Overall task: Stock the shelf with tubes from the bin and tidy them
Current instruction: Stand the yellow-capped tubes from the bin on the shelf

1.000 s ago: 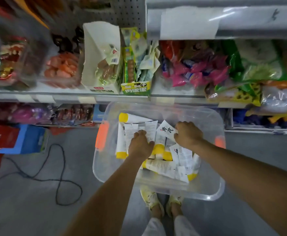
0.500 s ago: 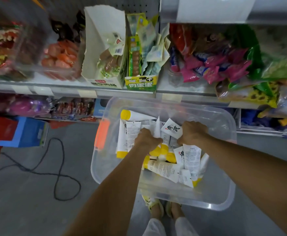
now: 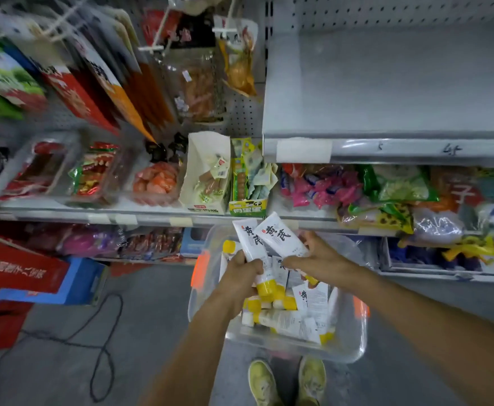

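My left hand (image 3: 241, 276) is wrapped around one white tube (image 3: 249, 240), whose yellow cap (image 3: 266, 288) points down towards me. My right hand (image 3: 319, 259) pinches a second white tube (image 3: 278, 237) between thumb and fingers. Both tubes slant up and leftwards, side by side and overlapping, just below centre of the frame, over the clear bin (image 3: 298, 348). That makes two tubes in hand, one each.

More tubes lie in a loose heap (image 3: 295, 320) in the bin, crossing one another, and I cannot count them exactly. The bin has two orange latches, one on its left wall (image 3: 200, 269) and one on its right (image 3: 360, 306). My two yellow shoes (image 3: 262, 382) show under it at the bottom edge.

The grey shelf board (image 3: 386, 83) fills the upper right, and its front rail carries a white label (image 3: 304, 150). Between it and my hands runs a packed snack shelf with a cream carton (image 3: 207, 174), a green and yellow box (image 3: 247, 186) and pink packets (image 3: 322, 187). A black cable (image 3: 105, 332) loops across the floor at lower left, near red and blue boxes (image 3: 20, 276).
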A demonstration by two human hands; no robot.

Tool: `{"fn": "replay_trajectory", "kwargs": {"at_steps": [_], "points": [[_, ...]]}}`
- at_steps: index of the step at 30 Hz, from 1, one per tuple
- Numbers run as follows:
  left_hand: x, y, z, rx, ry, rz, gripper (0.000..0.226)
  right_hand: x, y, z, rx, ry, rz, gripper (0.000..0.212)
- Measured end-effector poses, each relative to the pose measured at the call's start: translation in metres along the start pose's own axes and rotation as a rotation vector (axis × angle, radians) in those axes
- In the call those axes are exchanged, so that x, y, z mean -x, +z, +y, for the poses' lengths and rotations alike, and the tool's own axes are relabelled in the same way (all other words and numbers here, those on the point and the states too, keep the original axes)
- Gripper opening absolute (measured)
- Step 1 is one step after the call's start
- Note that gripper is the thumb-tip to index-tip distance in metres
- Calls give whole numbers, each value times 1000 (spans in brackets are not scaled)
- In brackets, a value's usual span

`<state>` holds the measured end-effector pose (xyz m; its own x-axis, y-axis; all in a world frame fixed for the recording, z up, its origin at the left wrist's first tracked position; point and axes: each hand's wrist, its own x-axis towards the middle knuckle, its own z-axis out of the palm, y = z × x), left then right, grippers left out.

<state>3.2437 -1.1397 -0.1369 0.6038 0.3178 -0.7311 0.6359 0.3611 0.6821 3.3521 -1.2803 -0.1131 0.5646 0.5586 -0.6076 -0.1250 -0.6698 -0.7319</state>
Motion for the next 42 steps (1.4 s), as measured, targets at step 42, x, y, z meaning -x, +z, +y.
{"fn": "replay_trajectory", "kwargs": {"at_steps": [42], "points": [[209, 62, 327, -146, 1135, 127, 61, 155, -241, -319, -5, -886, 781, 49]]}}
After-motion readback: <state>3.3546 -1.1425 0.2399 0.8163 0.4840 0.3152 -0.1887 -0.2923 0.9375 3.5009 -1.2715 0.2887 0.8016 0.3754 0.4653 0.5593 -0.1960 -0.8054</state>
